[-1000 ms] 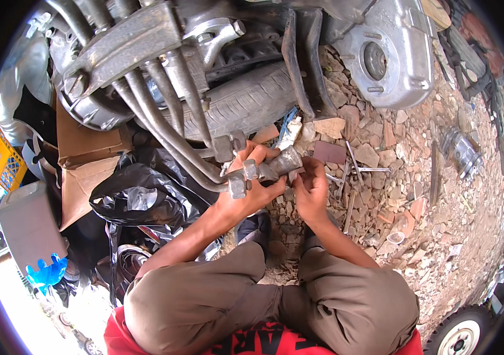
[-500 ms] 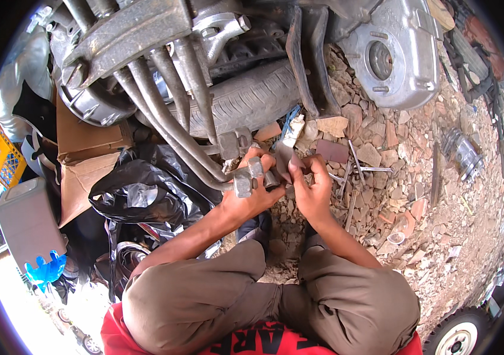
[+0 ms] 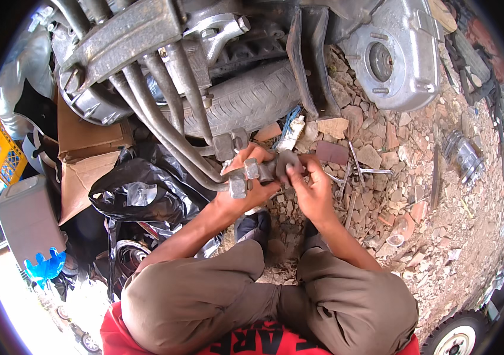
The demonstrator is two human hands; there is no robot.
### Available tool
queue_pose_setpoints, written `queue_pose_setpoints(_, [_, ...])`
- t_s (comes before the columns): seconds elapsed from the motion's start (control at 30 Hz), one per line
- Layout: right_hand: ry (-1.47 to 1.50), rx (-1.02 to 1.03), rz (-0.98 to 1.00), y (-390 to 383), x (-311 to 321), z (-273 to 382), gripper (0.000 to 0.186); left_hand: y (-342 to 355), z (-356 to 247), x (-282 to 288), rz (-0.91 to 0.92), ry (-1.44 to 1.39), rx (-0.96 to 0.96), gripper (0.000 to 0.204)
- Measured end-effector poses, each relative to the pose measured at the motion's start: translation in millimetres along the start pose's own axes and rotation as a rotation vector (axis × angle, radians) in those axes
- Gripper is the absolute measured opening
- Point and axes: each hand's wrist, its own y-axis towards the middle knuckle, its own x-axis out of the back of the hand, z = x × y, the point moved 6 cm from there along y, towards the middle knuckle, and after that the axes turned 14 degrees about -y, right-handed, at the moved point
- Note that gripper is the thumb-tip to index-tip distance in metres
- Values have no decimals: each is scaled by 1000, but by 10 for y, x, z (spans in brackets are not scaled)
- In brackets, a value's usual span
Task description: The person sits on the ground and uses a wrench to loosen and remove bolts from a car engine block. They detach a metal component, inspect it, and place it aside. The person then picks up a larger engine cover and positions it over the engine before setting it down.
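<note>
bent metal rods (image 3: 152, 111), two busy hands, a metal cylinder (image 3: 267, 172), a thin grey sheet (image 3: 288, 162)
just beside the rods' lower ends, the left hand (image 3: 251, 194) has its fingers wrapped round the partly hidden cylinder; the right hand's (image 3: 313, 188) fingers pinch the sheet at the cylinder's right end. the step looks like working sheet against metal; the next move seems to call for a steady left grip. half a second ago the sheet stood taller; now it sits lower, blurred.
</note>
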Motion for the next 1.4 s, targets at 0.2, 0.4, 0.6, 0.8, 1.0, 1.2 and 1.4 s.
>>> queue_pose_setpoints(0.2, [263, -301, 32, -105, -179, -376, 18, -192, -130, -109, 110, 169, -73, 42])
queue_pose_setpoints(0.4, [96, -195, 67, -68, -96, -422, 23, -65, 20, -111, 84, 128, -147, 41])
queue_pose_setpoints(0.6, [159, -546, -40, 228, 338, -896, 30, -139, -3, -137, 62, -88, -1, 43])
queue_pose_setpoints(0.8, [356, -268, -68, 307, 537, -626, 12, -100, 256, 50, -29, -411, 181, 53])
queue_pose_setpoints(1.0, [219, -216, 96, 186, 422, -363, 24, -230, 510, -152, 23, -1241, 473, 55])
queue_pose_setpoints(1.2, [326, -163, 50, 132, 455, -153, 29, -253, 567, -203, 86, -1356, 458, 59])
queue_pose_setpoints(1.4, [360, -130, 350, 47, 363, 92, 27, -212, 479, -120, 140, -1075, 317, 56])
